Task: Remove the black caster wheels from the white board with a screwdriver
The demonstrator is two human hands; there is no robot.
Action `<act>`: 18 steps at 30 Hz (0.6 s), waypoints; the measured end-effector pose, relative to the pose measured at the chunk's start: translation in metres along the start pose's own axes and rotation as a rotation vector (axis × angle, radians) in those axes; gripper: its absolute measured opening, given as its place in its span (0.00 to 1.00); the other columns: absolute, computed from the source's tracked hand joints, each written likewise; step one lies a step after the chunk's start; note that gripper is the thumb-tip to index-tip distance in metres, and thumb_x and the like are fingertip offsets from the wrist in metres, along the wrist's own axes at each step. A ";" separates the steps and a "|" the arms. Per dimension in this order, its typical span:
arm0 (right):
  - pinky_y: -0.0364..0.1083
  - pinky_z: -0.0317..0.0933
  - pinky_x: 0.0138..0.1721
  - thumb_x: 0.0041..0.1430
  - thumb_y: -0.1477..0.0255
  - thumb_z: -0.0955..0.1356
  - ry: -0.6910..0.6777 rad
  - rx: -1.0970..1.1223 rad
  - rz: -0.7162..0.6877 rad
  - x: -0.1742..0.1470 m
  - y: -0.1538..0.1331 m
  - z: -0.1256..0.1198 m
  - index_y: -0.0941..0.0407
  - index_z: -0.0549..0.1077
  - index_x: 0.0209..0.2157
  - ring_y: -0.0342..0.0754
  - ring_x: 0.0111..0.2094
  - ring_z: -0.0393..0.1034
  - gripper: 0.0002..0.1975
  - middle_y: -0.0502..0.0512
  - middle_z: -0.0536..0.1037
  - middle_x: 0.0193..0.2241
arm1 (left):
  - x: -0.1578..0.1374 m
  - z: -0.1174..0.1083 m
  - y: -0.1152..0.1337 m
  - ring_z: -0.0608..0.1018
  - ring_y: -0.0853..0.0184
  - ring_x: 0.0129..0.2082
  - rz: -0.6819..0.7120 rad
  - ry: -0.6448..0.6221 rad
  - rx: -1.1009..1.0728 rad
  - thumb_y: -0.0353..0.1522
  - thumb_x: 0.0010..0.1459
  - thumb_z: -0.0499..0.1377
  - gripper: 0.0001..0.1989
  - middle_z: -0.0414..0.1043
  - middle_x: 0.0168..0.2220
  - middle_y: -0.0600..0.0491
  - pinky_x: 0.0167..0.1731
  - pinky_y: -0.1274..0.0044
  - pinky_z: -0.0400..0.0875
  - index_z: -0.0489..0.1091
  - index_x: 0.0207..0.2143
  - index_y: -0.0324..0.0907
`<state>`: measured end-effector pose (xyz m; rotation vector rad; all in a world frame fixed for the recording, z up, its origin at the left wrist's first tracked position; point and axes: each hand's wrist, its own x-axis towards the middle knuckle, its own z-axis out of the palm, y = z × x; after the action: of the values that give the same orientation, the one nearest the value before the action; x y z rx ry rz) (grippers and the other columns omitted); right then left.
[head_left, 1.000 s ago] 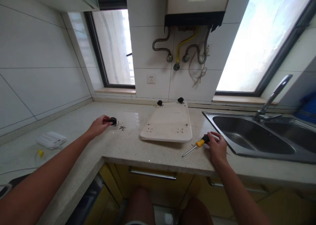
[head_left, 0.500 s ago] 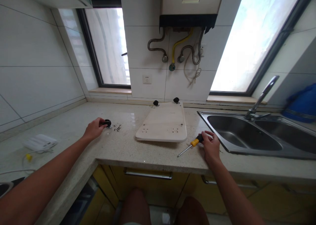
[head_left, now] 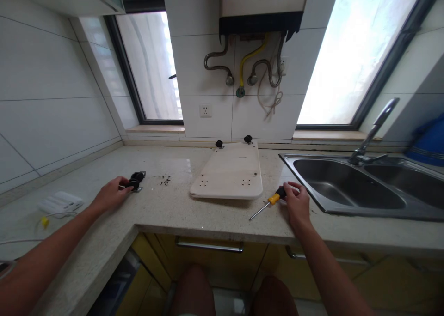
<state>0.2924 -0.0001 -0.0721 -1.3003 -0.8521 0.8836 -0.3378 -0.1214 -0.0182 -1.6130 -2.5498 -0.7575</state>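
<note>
Your left hand (head_left: 111, 194) pinches a black caster (head_left: 132, 185) between closed fingertips; a second caster (head_left: 138, 175) sits just beyond it. You cannot tell whether the pinched caster bears on the counter (head_left: 166, 209). Your right hand (head_left: 297, 204) closes its fingers on the handle end of the screwdriver (head_left: 274, 199), whose shaft slants leftward and toward the counter's front edge. The pale board (head_left: 229, 170) lies between your hands, left of and beyond the right hand, the nearer one. Its long axis runs toward the wall (head_left: 204, 132), with mounted casters (head_left: 248, 139) at the far end. Loose screws (head_left: 165, 180) lie between caster and board. The sink (head_left: 305, 190) limits rightward movement; a counter strip separates board from front edge.
</note>
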 end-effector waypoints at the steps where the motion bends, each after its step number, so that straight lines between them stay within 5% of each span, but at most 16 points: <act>1: 0.50 0.79 0.47 0.73 0.63 0.73 -0.001 -0.005 -0.001 0.000 0.000 0.000 0.59 0.75 0.59 0.47 0.45 0.79 0.19 0.57 0.80 0.49 | -0.001 0.003 -0.001 0.88 0.48 0.42 -0.026 0.016 0.004 0.43 0.59 0.60 0.12 0.84 0.42 0.43 0.41 0.65 0.79 0.70 0.39 0.45; 5: 0.50 0.78 0.47 0.73 0.63 0.73 -0.008 -0.039 -0.010 0.001 0.001 0.000 0.59 0.75 0.59 0.47 0.45 0.79 0.19 0.57 0.80 0.49 | -0.004 0.013 0.008 0.85 0.47 0.44 -0.087 0.122 0.019 0.42 0.63 0.58 0.13 0.81 0.41 0.43 0.43 0.62 0.79 0.70 0.44 0.44; 9: 0.49 0.78 0.45 0.74 0.61 0.73 -0.015 -0.086 -0.009 0.003 0.004 0.000 0.59 0.75 0.58 0.46 0.44 0.78 0.20 0.57 0.80 0.48 | -0.009 0.030 0.049 0.76 0.35 0.60 0.009 0.298 0.030 0.44 0.65 0.57 0.24 0.77 0.52 0.39 0.58 0.44 0.72 0.68 0.57 0.39; 11: 0.49 0.78 0.45 0.73 0.61 0.73 -0.009 -0.112 -0.007 0.005 0.005 0.001 0.59 0.75 0.58 0.46 0.43 0.78 0.20 0.56 0.80 0.47 | -0.020 0.047 0.087 0.72 0.34 0.65 0.175 0.310 0.001 0.47 0.68 0.56 0.28 0.73 0.61 0.34 0.62 0.43 0.69 0.66 0.62 0.38; 13: 0.49 0.78 0.45 0.73 0.60 0.73 -0.002 -0.134 -0.009 0.006 0.007 0.002 0.59 0.75 0.57 0.46 0.43 0.78 0.20 0.56 0.80 0.47 | -0.039 0.066 0.135 0.74 0.42 0.67 0.414 0.247 -0.040 0.48 0.68 0.59 0.30 0.73 0.65 0.37 0.66 0.53 0.69 0.67 0.65 0.41; 16: 0.49 0.78 0.45 0.73 0.61 0.73 -0.014 -0.148 -0.020 0.006 0.008 0.002 0.58 0.75 0.57 0.46 0.43 0.78 0.20 0.56 0.80 0.48 | -0.077 0.093 0.218 0.74 0.46 0.69 0.919 0.061 -0.071 0.47 0.72 0.60 0.33 0.71 0.71 0.38 0.68 0.56 0.68 0.61 0.73 0.44; 18: 0.49 0.78 0.45 0.73 0.60 0.73 -0.038 -0.143 -0.028 0.004 0.008 0.002 0.58 0.75 0.58 0.46 0.43 0.78 0.20 0.57 0.80 0.48 | -0.098 0.108 0.270 0.73 0.47 0.70 1.035 0.023 -0.056 0.43 0.71 0.63 0.35 0.69 0.73 0.38 0.68 0.57 0.68 0.59 0.75 0.44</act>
<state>0.2920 0.0047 -0.0797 -1.3955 -0.9750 0.8400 -0.0368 -0.0661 -0.0371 -2.4809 -1.3045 -0.6735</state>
